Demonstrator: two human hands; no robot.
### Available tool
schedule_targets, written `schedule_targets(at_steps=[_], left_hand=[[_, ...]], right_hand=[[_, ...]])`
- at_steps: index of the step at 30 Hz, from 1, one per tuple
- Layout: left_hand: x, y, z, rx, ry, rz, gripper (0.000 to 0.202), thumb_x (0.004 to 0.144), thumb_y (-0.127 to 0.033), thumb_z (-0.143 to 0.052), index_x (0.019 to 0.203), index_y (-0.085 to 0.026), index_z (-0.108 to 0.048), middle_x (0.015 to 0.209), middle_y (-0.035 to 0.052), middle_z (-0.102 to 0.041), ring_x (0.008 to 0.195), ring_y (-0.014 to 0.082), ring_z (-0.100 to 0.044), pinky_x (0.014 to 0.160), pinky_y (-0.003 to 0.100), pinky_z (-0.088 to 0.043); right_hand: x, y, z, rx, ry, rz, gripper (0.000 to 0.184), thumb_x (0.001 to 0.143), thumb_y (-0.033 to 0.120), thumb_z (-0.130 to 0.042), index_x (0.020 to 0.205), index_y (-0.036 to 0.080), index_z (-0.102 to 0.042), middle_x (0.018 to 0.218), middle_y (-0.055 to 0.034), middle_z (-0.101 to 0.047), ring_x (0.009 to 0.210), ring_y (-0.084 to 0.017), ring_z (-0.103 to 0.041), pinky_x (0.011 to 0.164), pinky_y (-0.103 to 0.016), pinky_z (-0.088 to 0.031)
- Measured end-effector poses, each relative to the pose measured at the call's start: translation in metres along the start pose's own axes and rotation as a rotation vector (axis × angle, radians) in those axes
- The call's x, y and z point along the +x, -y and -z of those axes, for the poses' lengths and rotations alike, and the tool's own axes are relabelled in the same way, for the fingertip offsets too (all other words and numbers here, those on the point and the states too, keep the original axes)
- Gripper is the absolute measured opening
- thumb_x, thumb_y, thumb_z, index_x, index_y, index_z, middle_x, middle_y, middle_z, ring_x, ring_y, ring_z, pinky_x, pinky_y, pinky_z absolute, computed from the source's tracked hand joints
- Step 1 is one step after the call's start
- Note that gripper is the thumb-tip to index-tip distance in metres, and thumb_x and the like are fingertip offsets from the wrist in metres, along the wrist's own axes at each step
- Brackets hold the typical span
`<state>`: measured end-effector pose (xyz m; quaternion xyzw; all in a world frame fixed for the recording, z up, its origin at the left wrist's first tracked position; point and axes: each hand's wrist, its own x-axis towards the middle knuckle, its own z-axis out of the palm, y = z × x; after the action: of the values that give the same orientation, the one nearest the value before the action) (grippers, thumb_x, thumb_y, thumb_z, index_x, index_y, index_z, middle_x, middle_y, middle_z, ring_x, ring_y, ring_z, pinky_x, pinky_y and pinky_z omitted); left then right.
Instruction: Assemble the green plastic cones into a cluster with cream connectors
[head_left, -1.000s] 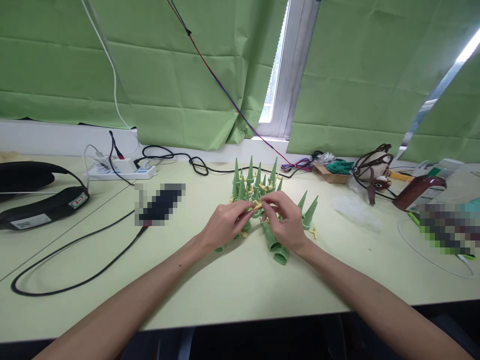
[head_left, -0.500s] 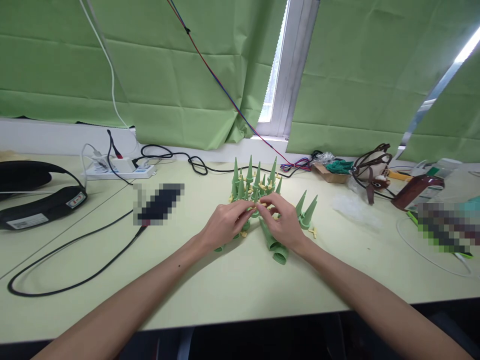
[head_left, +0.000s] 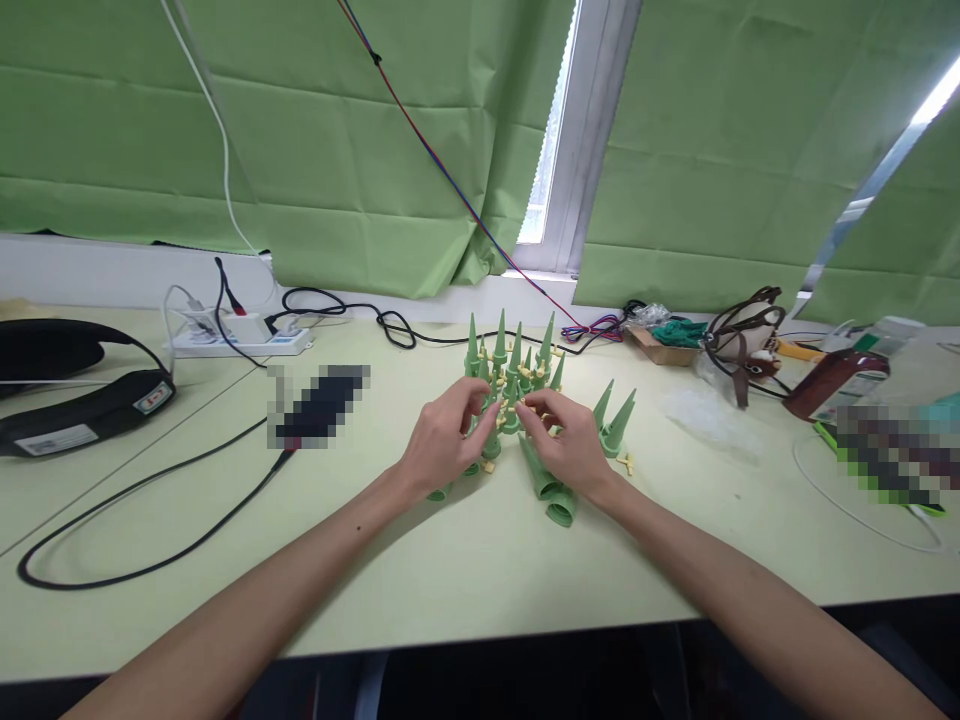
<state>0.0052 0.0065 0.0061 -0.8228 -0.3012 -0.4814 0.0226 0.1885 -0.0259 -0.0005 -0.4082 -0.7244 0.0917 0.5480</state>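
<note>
Several green pointed plastic spikes point(head_left: 502, 335) stand in a cluster on the table, with small yellow T-shaped pieces among them. At the cluster's near left side is my left hand point(head_left: 444, 440), its thumb and forefinger apart with nothing seen between them. My right hand point(head_left: 566, 440) pinches a small yellow T-shaped piece point(head_left: 523, 403), mostly hidden by the fingertips. Beneath that hand lie green hollow tubes point(head_left: 561, 508), open ends toward me. Two more spikes point(head_left: 616, 428) stand to its right, beside a loose yellow T-shaped piece point(head_left: 627, 463).
A blurred-out dark device point(head_left: 319, 405) with a black cable lies left, near a power strip point(head_left: 240, 340) and a black padded item point(head_left: 90, 415). Toward the right are clear plastic wrap point(head_left: 712, 420), a small cardboard box point(head_left: 660, 348) and a brown bottle point(head_left: 840, 383).
My hands have come apart from where their fingertips met. The left hand moved slightly left and its fingers spread; the right stays nearly in place.
</note>
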Motion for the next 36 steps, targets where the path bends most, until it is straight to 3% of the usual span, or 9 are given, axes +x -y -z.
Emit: schedule_targets(at_steps=[2, 7, 17, 22, 28, 36], left_hand=[[0.0022, -0.0008, 0.0020, 0.023, 0.027, 0.085, 0.014, 0.088, -0.027, -0.059, 0.097, -0.018, -0.052, 0.074, -0.0036, -0.053, 0.050, 0.0072, -0.041, 0.052, 0.022, -0.036], [0.0050, 0.0005, 0.0054, 0.080, 0.246, 0.164, 0.011, 0.083, -0.028, -0.059, 0.089, -0.019, -0.057, 0.076, -0.0010, -0.056, 0.059, 0.0118, -0.048, 0.057, 0.026, -0.036], [0.0029, 0.0027, 0.0019, 0.113, 0.427, 0.068, 0.025, 0.085, -0.031, -0.056, 0.066, -0.019, -0.047, 0.068, 0.0004, -0.053, 0.059, 0.0151, -0.048, 0.054, 0.028, -0.033], [0.0023, 0.0043, 0.0014, 0.123, 0.499, 0.085, 0.030, 0.084, -0.032, -0.056, 0.061, -0.020, -0.042, 0.058, -0.0014, -0.048, 0.052, 0.0151, -0.044, 0.051, 0.028, -0.028], [0.0027, 0.0047, 0.0000, 0.020, 0.498, 0.133, 0.032, 0.085, -0.032, -0.057, 0.060, -0.019, -0.041, 0.055, -0.0024, -0.048, 0.050, 0.0128, -0.041, 0.050, 0.026, -0.028], [0.0062, 0.0022, 0.0001, -0.282, 0.291, 0.416, 0.038, 0.088, -0.045, -0.058, 0.064, -0.017, -0.047, 0.057, -0.0029, -0.046, 0.052, 0.0097, -0.041, 0.049, 0.023, -0.033]], right_hand=[[0.0000, -0.0005, -0.0002, -0.005, -0.007, -0.008, 0.013, 0.094, 0.027, -0.056, 0.086, 0.018, -0.061, 0.077, -0.0027, -0.065, 0.060, -0.012, -0.057, 0.050, -0.024, -0.046], [-0.0001, -0.0012, -0.0006, -0.007, -0.029, -0.030, 0.014, 0.094, 0.027, -0.056, 0.086, 0.018, -0.062, 0.077, -0.0026, -0.065, 0.058, -0.011, -0.055, 0.048, -0.023, -0.043], [0.0001, 0.0001, -0.0003, -0.018, -0.033, -0.050, 0.017, 0.095, 0.031, -0.054, 0.086, 0.019, -0.062, 0.077, -0.0034, -0.065, 0.058, -0.012, -0.054, 0.047, -0.023, -0.044], [-0.0001, 0.0000, -0.0005, -0.005, -0.030, -0.047, 0.017, 0.095, 0.031, -0.054, 0.086, 0.018, -0.062, 0.077, -0.0035, -0.065, 0.059, -0.012, -0.055, 0.047, -0.024, -0.044], [0.0001, -0.0002, -0.0009, -0.007, -0.034, -0.057, 0.019, 0.095, 0.032, -0.054, 0.086, 0.018, -0.062, 0.077, -0.0036, -0.065, 0.058, -0.012, -0.055, 0.047, -0.023, -0.044], [-0.0009, -0.0003, -0.0009, 0.018, -0.008, -0.058, 0.017, 0.095, 0.031, -0.054, 0.086, 0.019, -0.061, 0.077, -0.0030, -0.064, 0.059, -0.012, -0.056, 0.048, -0.024, -0.045]])
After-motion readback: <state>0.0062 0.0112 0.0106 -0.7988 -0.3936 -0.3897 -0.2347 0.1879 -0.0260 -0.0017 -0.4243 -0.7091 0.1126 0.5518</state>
